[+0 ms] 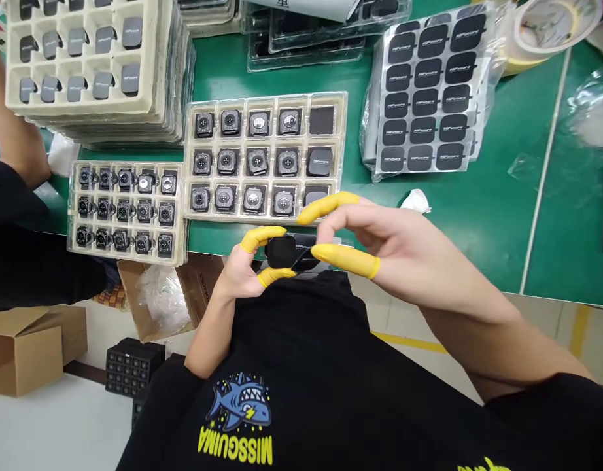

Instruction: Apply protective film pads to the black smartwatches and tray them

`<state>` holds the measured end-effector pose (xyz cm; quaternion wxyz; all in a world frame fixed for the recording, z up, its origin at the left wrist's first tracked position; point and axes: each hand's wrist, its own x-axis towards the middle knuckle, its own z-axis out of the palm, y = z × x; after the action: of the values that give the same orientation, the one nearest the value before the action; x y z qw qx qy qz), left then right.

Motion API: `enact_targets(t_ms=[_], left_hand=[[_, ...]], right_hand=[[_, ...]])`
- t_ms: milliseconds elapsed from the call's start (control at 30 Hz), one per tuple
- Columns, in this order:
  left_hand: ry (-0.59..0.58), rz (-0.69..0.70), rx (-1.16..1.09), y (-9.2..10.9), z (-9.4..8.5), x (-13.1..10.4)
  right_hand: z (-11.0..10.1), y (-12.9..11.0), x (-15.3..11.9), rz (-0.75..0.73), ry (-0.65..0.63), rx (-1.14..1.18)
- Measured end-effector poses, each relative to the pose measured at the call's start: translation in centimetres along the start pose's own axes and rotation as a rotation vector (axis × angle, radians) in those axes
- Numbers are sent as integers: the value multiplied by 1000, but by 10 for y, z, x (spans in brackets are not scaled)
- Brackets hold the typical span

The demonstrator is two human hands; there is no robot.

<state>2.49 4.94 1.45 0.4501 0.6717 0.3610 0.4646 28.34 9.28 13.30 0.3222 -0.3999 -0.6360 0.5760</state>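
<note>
One black, rounded-square watch piece (280, 252) sits in front of the torso, at the near edge of the green table (458, 216), clamped between the left hand's (242, 265) forefinger and thumb; one thin, glossy black film (304, 248) lies against its right side, the right hand's (387, 245) thumb at its edge and forefinger apart above, though I cannot tell whether the film is pinched; two yellow rubber finger cots show on each hand; just beyond is one cream plastic tray (266, 220) of fifteen compartments, with twelve dark watches (257, 161) and, in its right column, three dark squares (321, 161), the lowest partly hidden; beside it one smaller cream tray (127, 257) holds fifteen watches; right of these, fifteen black labels (424, 102) show whole on one silvery sheet, near one pale tape roll (551, 26)
</note>
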Motion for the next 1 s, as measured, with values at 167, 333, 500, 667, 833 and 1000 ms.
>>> enact_targets(t_ms=[167, 333, 500, 667, 833, 1000], left_hand=[[-30, 0, -33, 1, 2, 0], [-47, 45, -30, -3, 1, 1], [-63, 58, -56, -6, 0, 3], [-67, 39, -54, -6, 0, 2], [-68, 25, -52, -6, 0, 0], [-78, 3, -68, -7, -2, 0]], right_hand=[[10, 9, 22, 82, -96, 89], [16, 12, 24, 96, -93, 58], [18, 11, 24, 104, -86, 16], [19, 10, 26, 101, -80, 2], [20, 11, 27, 93, -80, -16], [21, 11, 28, 100, -86, -4]])
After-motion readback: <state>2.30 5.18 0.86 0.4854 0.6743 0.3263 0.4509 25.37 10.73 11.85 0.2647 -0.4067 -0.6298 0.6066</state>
